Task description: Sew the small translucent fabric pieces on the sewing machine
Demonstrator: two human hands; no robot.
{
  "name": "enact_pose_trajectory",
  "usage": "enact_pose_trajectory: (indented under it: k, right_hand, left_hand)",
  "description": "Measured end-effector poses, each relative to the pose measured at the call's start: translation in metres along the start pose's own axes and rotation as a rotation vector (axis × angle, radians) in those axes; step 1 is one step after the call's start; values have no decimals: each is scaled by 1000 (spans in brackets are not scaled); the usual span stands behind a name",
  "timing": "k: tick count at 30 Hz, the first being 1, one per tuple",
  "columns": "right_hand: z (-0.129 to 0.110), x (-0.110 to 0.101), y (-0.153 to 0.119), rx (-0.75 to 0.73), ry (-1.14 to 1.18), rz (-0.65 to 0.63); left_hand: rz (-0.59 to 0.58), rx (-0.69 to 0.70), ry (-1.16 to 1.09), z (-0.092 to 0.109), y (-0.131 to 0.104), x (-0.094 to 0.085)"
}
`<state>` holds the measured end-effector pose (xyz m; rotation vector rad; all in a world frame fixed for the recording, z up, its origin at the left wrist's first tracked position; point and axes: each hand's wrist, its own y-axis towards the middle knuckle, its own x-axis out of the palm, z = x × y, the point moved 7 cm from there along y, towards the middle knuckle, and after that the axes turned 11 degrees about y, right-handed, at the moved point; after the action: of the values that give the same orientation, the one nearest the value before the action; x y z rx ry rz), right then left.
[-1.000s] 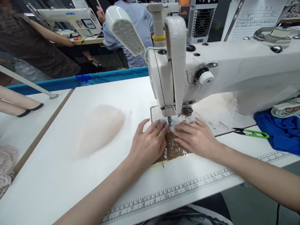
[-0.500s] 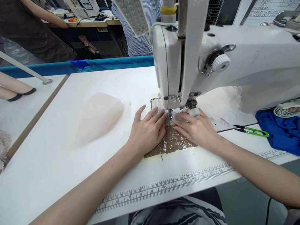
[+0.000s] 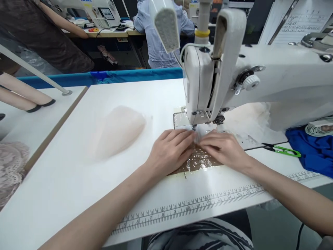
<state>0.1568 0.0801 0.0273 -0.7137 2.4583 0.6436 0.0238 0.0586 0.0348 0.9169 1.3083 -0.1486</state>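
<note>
My left hand [image 3: 170, 151] rests in front of the needle of the white sewing machine [image 3: 278, 73], its fingers drawn together and curled at the tips. Opposite it, my right hand [image 3: 225, 149] pinches with bent fingers. A small bit of pale sheer fabric [image 3: 198, 135] shows between the two sets of fingertips, mostly hidden by them. Both hands lie over a brown, shiny tape-covered panel [image 3: 201, 160]. The presser foot [image 3: 194, 127] is just beyond my fingers. More pale sheer fabric [image 3: 247, 118] is bunched under the machine arm.
A sheer beige cup-shaped piece [image 3: 122, 130] lies left on the table. Green-handled thread snips [image 3: 286, 151] and blue cloth [image 3: 312, 152] are at right. A printed ruler [image 3: 188, 208] runs along the front edge. Pink lace [image 3: 13, 170] lies far left; people work behind.
Both hands have drawn back slightly from the needle toward me. My left fingers, spread before, are now together; my right fingers are bent into a pinch. The view has shifted.
</note>
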Motion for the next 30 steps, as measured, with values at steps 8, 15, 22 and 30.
enact_pose_trajectory:
  k: [8, 15, 22, 30]
  right_hand:
    - [3, 16, -5, 461, 951, -252]
    - [-11, 17, 0, 299, 588, -127]
    - [-55, 23, 7, 143, 884, -289]
    - [-77, 45, 17, 194, 810, -285]
  left_hand:
    - [-262, -242, -797, -19, 4, -27]
    - [-315, -50, -240, 31, -7, -104]
    - [-429, -308, -712, 18, -40, -98]
    - [-631, -659, -1227, -30, -93, -43]
